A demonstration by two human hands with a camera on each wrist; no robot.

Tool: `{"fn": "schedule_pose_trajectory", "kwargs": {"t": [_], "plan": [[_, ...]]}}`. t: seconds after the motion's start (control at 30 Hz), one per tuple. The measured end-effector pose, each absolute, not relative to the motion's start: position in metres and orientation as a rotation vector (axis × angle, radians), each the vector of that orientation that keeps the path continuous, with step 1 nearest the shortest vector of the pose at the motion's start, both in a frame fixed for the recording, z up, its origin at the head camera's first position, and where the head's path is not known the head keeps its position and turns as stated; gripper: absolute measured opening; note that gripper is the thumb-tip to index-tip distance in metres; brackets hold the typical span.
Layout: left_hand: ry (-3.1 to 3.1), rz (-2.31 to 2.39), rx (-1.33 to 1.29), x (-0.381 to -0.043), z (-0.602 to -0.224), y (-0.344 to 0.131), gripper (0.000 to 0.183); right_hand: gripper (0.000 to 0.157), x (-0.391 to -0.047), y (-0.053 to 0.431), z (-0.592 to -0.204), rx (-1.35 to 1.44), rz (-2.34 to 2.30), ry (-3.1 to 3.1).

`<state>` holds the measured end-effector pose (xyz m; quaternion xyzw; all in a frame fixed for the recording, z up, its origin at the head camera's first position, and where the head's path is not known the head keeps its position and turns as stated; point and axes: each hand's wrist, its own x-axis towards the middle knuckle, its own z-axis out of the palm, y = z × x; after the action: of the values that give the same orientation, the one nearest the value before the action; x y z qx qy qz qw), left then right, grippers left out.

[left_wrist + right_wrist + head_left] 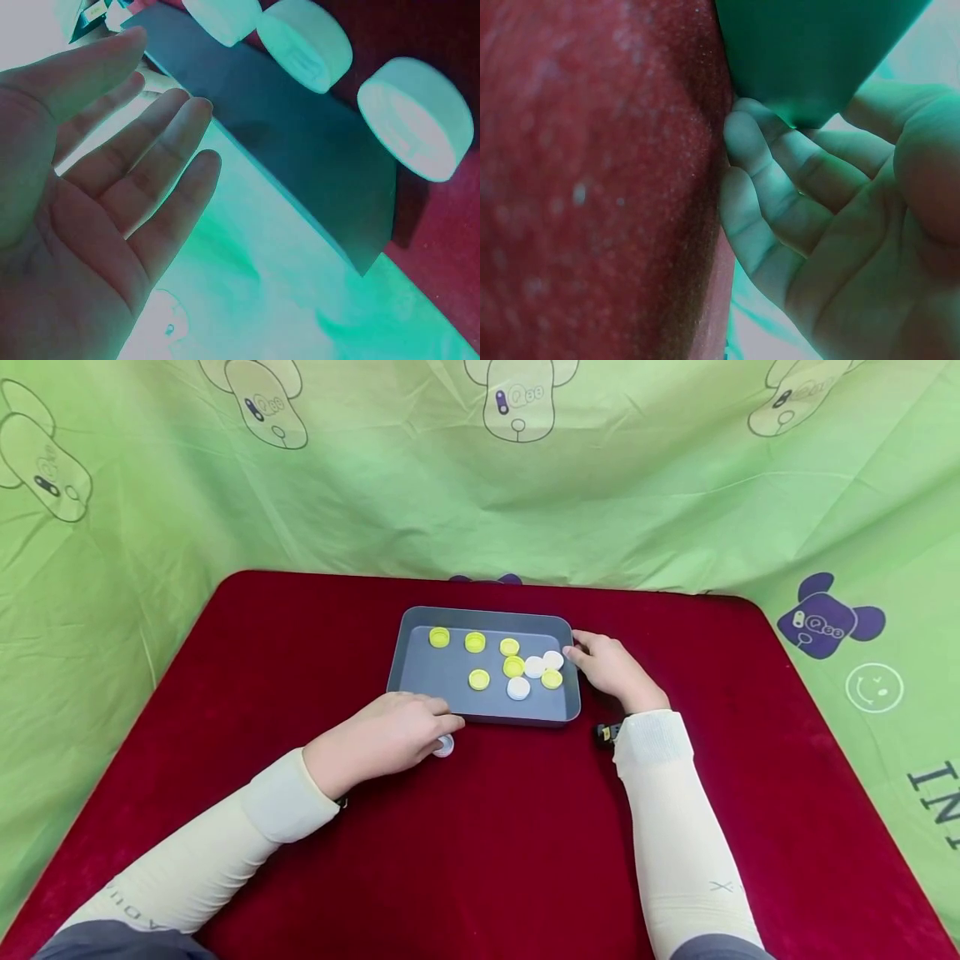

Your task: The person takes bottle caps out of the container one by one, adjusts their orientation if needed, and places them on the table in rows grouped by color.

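tray (438, 677) of round caps (513, 667) is gripped by the right hand (615, 670).

Red-covered table (525, 843), gray tray (427, 681), white caps (416, 120) just beside it

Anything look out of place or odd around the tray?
Yes: three pale bottle caps sit outside the grey tray, by its near wall and close to the left hand. They look like strays, since yellow caps and white caps lie inside. No damage visible.
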<state>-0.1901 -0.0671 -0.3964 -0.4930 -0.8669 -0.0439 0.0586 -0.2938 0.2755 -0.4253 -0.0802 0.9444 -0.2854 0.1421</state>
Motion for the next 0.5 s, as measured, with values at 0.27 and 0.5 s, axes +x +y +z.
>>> {"fn": "schedule_pose_trajectory", "kwargs": {"t": [0.27, 0.5], "plan": [[-2.598, -0.111, -1.500, -0.197, -0.385, -0.065, 0.030, 0.057, -0.292, 0.275, -0.424, -0.226, -0.830, 2.726], [-2.573, -0.055, -1.525, -0.205, -0.376, -0.064, 0.035, 0.057, -0.293, 0.274, -0.424, -0.232, -0.834, 2.725]]}}
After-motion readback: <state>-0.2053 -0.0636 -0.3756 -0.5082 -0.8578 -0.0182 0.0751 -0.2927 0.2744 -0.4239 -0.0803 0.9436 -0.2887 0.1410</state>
